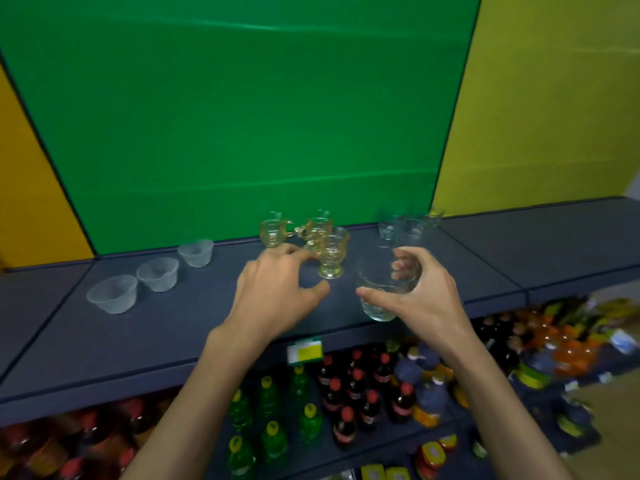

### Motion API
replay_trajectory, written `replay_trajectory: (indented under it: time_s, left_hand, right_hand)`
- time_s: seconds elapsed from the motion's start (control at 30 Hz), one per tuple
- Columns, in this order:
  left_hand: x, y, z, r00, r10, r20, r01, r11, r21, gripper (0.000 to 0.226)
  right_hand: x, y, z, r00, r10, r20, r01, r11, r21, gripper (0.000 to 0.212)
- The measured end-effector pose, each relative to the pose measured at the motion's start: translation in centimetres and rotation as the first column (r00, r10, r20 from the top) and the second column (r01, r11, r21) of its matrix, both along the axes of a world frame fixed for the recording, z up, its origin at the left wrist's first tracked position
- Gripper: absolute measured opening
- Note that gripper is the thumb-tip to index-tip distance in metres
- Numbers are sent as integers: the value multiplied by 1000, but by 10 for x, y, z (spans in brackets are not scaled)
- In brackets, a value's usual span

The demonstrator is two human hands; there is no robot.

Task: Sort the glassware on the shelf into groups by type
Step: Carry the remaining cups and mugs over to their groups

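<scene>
Green backing is rising behind the shelf (145, 341); mid-frame, the right hand (420, 299) is gripping a clear tumbler (381, 292), the left hand (273, 292) spreading loosely beside an amber cup (333, 252).

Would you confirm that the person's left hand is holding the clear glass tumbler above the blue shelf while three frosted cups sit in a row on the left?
Not quite: the head view shows the right hand holding the clear glass tumbler above the blue shelf; the left hand is empty. The three frosted cups do sit in a row on the left.
</scene>
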State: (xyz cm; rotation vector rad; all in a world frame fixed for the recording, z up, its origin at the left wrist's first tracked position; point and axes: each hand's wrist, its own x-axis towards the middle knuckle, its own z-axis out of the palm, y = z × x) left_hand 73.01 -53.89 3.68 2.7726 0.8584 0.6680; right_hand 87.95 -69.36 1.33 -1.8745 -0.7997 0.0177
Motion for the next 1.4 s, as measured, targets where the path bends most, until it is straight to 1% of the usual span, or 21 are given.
replay_trajectory:
  time_s: [0.13,0.2,0.3,0.4,0.57,0.7,0.77,0.87,1.13,1.23,1.4]
  left_hand:
    - [50,-59,-1,1000,-22,-14,22,999,32,52]
    - [72,-78,-3,999,-36,-29,37,998,43,54]
    - [105,-94,-10,997,-47,-60,49,998,34,55]
    - [131,-95,-20,995,-12,-94,15,999,32,55]
    - [178,-85,-34,994,46,-95,-42,998,43,54]
    - [215,-76,-45,992,65,-105,-65,998,6,55]
    - [231,-72,-46,991,77,-106,-78,997,-7,55]
    - [250,-65,-44,990,113,-84,-113,994,12,55]
    - [279,-66,-41,961,247,-127,-247,969,15,56]
    - [288,-72,-38,943,307,-129,-306,952,26,55]
    - [298,-86,-33,914,385,-129,-385,923,22,55]
  right_hand:
    - [44,-46,-4,1000,-25,4,25,1000,-5,82]
    - [62,-60,-7,1000,-28,4,28,1000,-12,85]
    - [90,-72,-12,1000,-18,4,18,1000,-16,88]
    - [125,-75,-17,1000,-1,5,2,1000,-24,87]
    - [193,-66,-24,1000,-16,15,17,997,-72,85]
    - [240,-49,-30,999,-25,32,29,991,-132,80]
    - [263,-40,-31,999,-8,32,13,986,-169,81]
    - [290,-24,-29,999,11,30,-5,985,-174,85]
    - [328,4,-36,994,106,15,-101,979,-178,88]
    - [339,8,-40,987,158,14,-152,966,-210,92]
    - [355,8,-47,969,246,-38,-247,937,-247,96]
